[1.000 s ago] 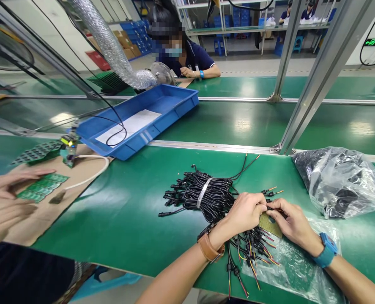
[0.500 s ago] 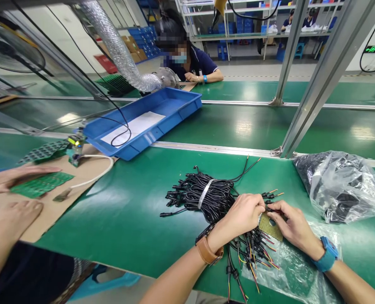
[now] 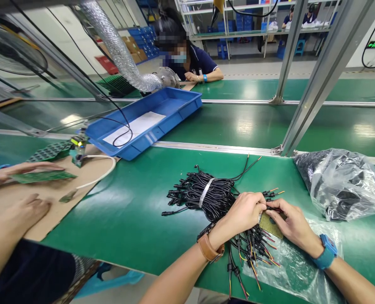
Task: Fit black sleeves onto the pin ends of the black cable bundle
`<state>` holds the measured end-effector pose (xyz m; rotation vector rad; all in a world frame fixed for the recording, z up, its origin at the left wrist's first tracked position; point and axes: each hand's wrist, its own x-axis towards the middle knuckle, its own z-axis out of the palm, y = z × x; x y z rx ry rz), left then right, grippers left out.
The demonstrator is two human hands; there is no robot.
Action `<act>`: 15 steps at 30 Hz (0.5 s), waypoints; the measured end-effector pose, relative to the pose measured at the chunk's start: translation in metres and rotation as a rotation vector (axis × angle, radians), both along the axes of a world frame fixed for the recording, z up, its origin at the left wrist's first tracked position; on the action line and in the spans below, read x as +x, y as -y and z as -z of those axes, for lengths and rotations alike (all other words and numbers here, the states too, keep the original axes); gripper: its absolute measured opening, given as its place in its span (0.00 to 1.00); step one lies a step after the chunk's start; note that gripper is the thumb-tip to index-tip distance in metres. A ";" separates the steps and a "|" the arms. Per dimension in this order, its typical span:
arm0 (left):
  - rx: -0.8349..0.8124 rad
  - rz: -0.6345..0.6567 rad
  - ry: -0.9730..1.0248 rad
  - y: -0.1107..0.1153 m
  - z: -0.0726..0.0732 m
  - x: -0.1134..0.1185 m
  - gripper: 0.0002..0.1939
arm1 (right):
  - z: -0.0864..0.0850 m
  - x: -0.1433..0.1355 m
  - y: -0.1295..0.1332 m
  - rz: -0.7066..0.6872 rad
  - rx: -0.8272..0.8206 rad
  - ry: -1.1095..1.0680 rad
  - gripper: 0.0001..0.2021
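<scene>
My left hand (image 3: pixel 247 211), with a brown watch strap at the wrist, pinches a thin black cable (image 3: pixel 269 207). On the same cable the fingers of my right hand (image 3: pixel 293 221) are closed, close beside the left fingertips. Below them lies a yellowish-brown piece (image 3: pixel 272 228) with a round hole, partly covered by my hands. A bundle of black cables (image 3: pixel 214 192) held by a white band sits left of my hands. Loose cable ends (image 3: pixel 253 249) with bare red, yellow and black wires spread out below. A flat clear plastic bag (image 3: pixel 296 266) lies under my right forearm.
A filled clear plastic bag (image 3: pixel 342 185) stands at right, near a metal post (image 3: pixel 314 80). A blue tray (image 3: pixel 143 145) holds paper. At left, a co-worker's hands handle a green circuit board (image 3: pixel 44 176) on cardboard (image 3: pixel 52 217). A masked person sits across the bench.
The co-worker's left-side hand has lifted and tilted the green circuit board. My own hands stay nearly in place on the cable, the fingertips slightly closer together.
</scene>
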<state>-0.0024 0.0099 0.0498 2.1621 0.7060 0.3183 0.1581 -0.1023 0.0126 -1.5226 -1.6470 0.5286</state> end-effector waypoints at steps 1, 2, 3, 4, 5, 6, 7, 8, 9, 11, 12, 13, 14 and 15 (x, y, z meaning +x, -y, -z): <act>-0.001 0.002 -0.001 0.000 0.000 0.000 0.08 | 0.000 -0.001 0.000 -0.003 0.005 0.007 0.07; -0.001 0.003 -0.002 -0.001 0.001 0.000 0.08 | 0.000 -0.001 0.000 -0.009 0.007 0.017 0.07; -0.001 0.004 -0.002 -0.001 0.001 0.000 0.08 | 0.000 -0.001 -0.001 -0.015 0.011 0.031 0.07; 0.000 0.005 -0.001 -0.001 0.001 -0.001 0.08 | -0.001 0.000 0.000 -0.023 0.022 0.052 0.08; 0.003 0.006 0.001 -0.001 0.000 -0.001 0.08 | -0.004 0.001 0.000 -0.034 0.045 0.083 0.08; 0.010 0.005 0.003 -0.001 -0.001 -0.001 0.08 | -0.007 0.004 0.001 -0.041 0.083 0.124 0.10; 0.020 0.004 0.004 0.000 -0.002 -0.002 0.08 | -0.012 0.009 0.003 -0.039 0.136 0.171 0.11; 0.033 0.001 0.003 0.000 -0.004 -0.002 0.07 | -0.018 0.015 0.006 -0.022 0.198 0.221 0.12; 0.045 -0.004 0.000 0.000 -0.006 -0.002 0.07 | -0.026 0.022 0.010 0.011 0.267 0.268 0.12; 0.063 -0.014 -0.013 0.001 -0.010 -0.002 0.07 | -0.042 0.040 0.021 0.116 0.378 0.335 0.06; 0.070 -0.018 -0.025 0.002 -0.012 -0.002 0.07 | -0.049 0.049 0.028 0.165 0.426 0.362 0.04; 0.079 -0.019 -0.040 0.002 -0.013 -0.003 0.07 | -0.056 0.059 0.034 0.213 0.464 0.391 0.07; 0.093 -0.017 -0.060 0.002 -0.015 -0.005 0.07 | -0.062 0.069 0.041 0.273 0.497 0.426 0.10; 0.110 -0.010 -0.082 0.002 -0.017 -0.007 0.06 | -0.066 0.079 0.048 0.341 0.513 0.476 0.12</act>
